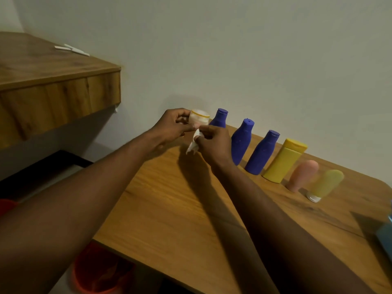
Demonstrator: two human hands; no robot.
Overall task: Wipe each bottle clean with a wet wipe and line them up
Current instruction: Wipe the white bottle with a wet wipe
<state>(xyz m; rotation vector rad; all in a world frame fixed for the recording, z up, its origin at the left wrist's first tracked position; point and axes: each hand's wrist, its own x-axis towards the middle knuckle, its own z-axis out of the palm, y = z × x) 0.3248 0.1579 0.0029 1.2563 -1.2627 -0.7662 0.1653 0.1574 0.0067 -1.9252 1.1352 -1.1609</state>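
An orange bucket is sitting under the table's near edge. Along the back edge, a yellow-green tube, a pink tube, a yellow bottle and three blue bottles are standing in a row. At its far end, the left hand is gripping a pale jar while the right hand, fingers curled, is pinching a wipe against it.

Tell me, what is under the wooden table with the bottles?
An orange-red bucket sits below the near left edge of the table. The tabletop hides part of it and everything further under.
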